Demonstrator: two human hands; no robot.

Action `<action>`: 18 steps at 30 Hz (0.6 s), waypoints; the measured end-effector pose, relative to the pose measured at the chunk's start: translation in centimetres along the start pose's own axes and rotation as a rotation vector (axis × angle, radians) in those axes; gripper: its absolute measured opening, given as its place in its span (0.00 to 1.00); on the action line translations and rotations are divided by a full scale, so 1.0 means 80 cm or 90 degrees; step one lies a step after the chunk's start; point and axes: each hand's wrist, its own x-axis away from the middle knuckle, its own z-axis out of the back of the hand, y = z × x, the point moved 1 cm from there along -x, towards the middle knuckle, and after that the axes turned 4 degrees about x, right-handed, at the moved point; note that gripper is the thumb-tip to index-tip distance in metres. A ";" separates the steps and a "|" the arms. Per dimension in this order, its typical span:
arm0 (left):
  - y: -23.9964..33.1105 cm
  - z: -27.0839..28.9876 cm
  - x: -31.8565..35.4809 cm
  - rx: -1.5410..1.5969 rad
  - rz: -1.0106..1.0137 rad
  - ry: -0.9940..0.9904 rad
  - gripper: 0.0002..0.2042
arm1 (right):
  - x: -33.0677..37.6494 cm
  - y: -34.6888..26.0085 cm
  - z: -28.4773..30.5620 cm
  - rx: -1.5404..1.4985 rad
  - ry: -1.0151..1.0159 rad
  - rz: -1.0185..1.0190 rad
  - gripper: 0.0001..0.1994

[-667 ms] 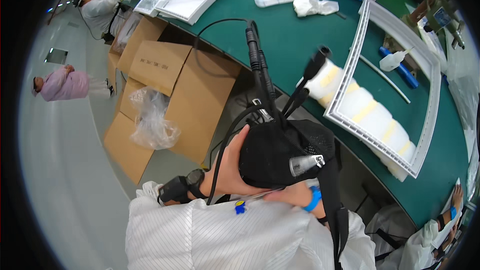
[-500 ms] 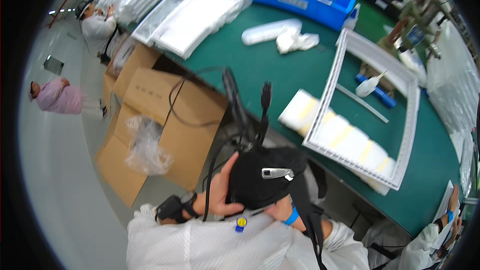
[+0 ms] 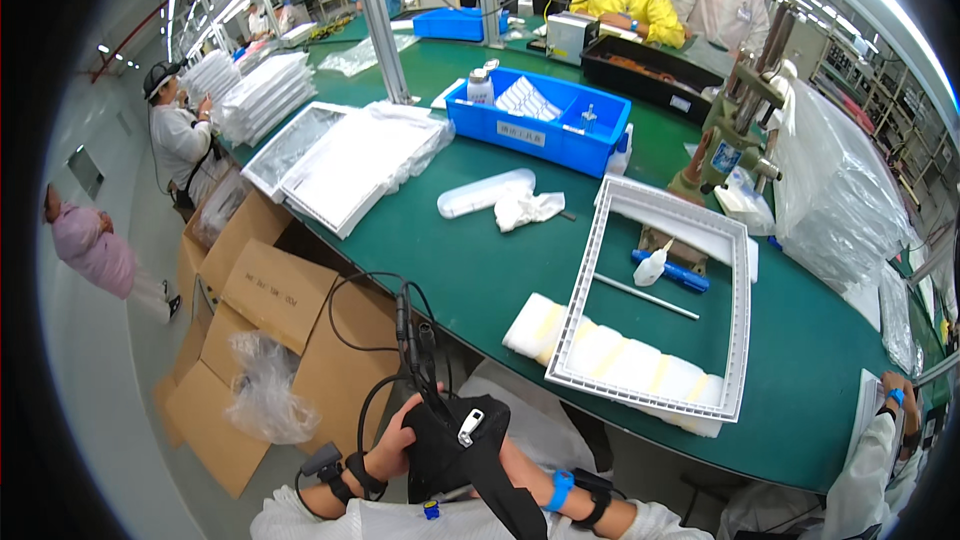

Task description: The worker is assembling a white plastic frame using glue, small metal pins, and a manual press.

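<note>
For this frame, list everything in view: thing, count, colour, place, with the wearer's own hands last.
Rectangular plastic frame: one, white, on the green table, right of centre.
Foam pad: one, white and yellow, under the frame's near edge.
Squeeze bottle: one, white, inside the frame.
Thin rod: one, white, inside the frame.
Plastic bin: one, blue, far side of table.
Crumpled cloth: one, white, table centre.
Stacked flat panels: one pile, white, table left.
Cardboard boxes: several, brown, floor at left.
Black pouch with cables: one, held at bottom centre.
Left hand: grips the pouch's left side.
Right hand: hidden behind the pouch; wrist wears a blue band.
</note>
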 end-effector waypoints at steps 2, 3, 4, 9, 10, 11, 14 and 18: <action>-0.007 0.016 0.015 0.027 -0.014 0.074 0.39 | 0.013 0.007 0.018 -0.122 0.051 -0.016 0.49; -0.001 0.015 0.014 0.027 -0.018 0.070 0.39 | 0.021 0.011 0.028 -0.253 0.099 -0.043 0.43; 0.008 0.012 0.015 -0.019 -0.016 0.075 0.35 | 0.028 0.012 0.035 -0.158 0.182 -0.063 0.25; 0.033 -0.022 -0.006 -0.236 -0.016 0.046 0.29 | 0.006 0.006 -0.003 0.068 -0.405 0.032 0.13; 0.033 -0.018 -0.003 -0.289 0.001 0.052 0.28 | -0.033 -0.050 0.001 0.208 -0.561 -0.106 0.17; 0.035 -0.026 -0.007 -0.292 -0.002 0.045 0.28 | -0.034 -0.040 -0.004 0.214 -0.554 -0.106 0.17; 0.056 -0.060 -0.025 -0.384 0.052 -0.011 0.26 | -0.034 0.016 -0.007 0.149 -0.414 0.214 0.28; 0.032 -0.025 0.000 -0.431 0.035 0.030 0.23 | -0.043 0.000 -0.021 0.060 -0.470 0.055 0.28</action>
